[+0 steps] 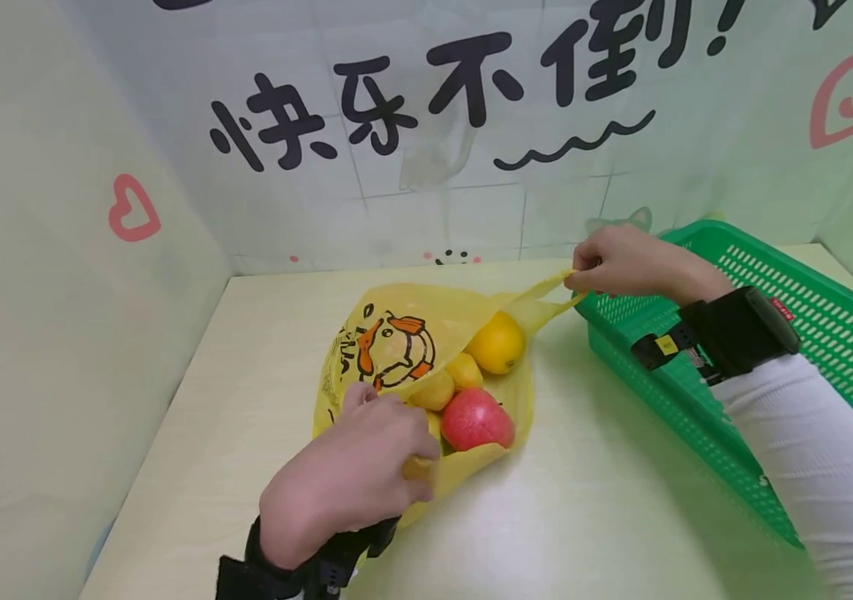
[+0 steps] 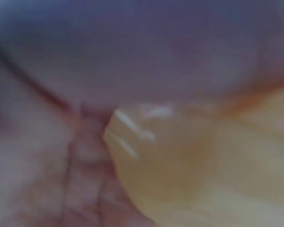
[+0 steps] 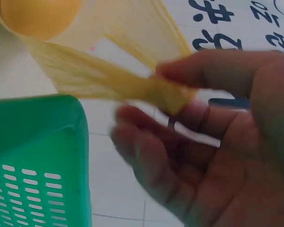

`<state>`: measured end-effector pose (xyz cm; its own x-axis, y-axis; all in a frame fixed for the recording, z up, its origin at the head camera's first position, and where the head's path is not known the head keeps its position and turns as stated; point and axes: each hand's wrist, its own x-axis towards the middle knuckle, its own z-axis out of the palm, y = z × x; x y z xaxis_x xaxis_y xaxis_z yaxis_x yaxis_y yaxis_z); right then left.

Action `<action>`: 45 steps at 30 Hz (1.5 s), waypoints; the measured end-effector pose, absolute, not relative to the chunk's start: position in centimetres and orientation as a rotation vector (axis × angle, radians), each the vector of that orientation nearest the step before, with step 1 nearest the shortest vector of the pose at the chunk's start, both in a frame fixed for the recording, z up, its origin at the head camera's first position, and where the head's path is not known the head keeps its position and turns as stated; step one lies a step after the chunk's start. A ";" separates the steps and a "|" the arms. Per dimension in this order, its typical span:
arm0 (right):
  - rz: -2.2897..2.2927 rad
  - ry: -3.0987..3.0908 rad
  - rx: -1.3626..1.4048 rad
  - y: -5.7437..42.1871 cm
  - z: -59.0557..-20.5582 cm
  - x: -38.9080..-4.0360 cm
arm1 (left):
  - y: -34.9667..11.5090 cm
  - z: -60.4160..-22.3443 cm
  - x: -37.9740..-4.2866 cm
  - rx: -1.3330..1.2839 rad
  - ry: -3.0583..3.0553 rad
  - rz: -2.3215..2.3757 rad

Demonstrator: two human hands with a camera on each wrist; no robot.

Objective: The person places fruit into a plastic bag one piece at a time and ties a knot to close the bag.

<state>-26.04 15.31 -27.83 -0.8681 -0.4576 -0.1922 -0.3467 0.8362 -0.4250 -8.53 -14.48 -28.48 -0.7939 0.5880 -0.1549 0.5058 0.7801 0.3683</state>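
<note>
A yellow plastic bag (image 1: 388, 300) with a printed duck lies on the table, its mouth spread toward the right. Inside it show an orange (image 1: 497, 343), a red apple (image 1: 477, 419) and smaller yellow fruits (image 1: 434, 392). My right hand (image 1: 624, 262) pinches one handle of the bag between thumb and index finger and pulls it taut; the right wrist view shows the stretched yellow handle (image 3: 104, 78). At the near side of the mouth, my left hand (image 1: 354, 471) grips the bag with curled fingers. Yellow plastic (image 2: 180, 179) lies against the palm in the blurred left wrist view.
A green perforated plastic basket (image 1: 704, 417) stands to the right, under my right forearm, its rim (image 3: 38, 101) close to the bag's handle. The pale table (image 1: 246, 367) meets a printed wall covering (image 1: 366, 221) at the back and another wall on the left.
</note>
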 end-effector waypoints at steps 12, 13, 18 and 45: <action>-1.065 2.212 -0.755 16.7 -27.1 -26.0 | -17.1 -27.9 -8.5 0.761 3.015 0.620; -1.097 2.207 -0.760 16.8 -27.1 -25.9 | -17.0 -27.9 -8.6 0.721 3.069 0.593; -1.197 2.250 -0.715 17.1 -27.0 -25.9 | -16.8 -27.8 -8.8 0.506 3.150 0.508; -0.953 2.170 -0.766 16.1 -27.5 -26.2 | -17.2 -27.8 -8.9 0.610 3.209 0.696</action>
<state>-26.16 16.08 -27.53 -0.6258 -0.7128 -0.3166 -0.2490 0.5672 -0.7850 -8.93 -17.22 -27.82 -0.9144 0.3064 0.2645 0.3885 0.8479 0.3608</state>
